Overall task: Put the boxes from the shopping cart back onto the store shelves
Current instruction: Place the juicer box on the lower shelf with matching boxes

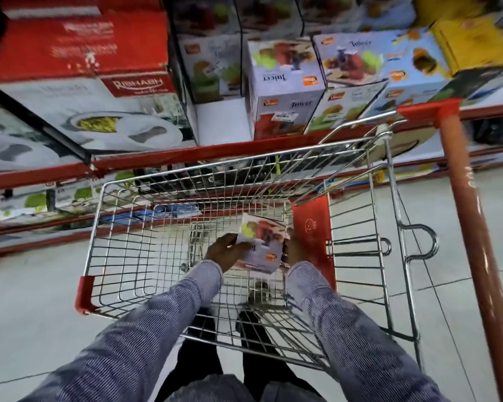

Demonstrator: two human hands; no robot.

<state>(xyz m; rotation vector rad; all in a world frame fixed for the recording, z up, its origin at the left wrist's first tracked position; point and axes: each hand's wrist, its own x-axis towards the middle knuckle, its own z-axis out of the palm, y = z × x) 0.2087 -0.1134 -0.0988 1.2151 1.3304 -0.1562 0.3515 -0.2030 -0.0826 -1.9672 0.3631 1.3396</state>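
A small white juicer box (262, 242) with fruit pictures sits deep inside the wire shopping cart (145, 227). My left hand (225, 250) grips its left side and my right hand (292, 248) grips its right side, both arms reaching down into the basket. Just beyond the cart runs the red-edged store shelf (215, 153), where matching juicer boxes (285, 88) stand in rows. A gap of bare white shelf (219, 120) lies to the left of the nearest juicer box.
Large red and white dinner-set boxes (82, 82) fill the shelf's left side. The cart's orange-red handle (471, 227) runs down the right. Lower shelves with more boxes (35, 201) sit near the pale tiled floor (35, 285). My legs show beneath the basket.
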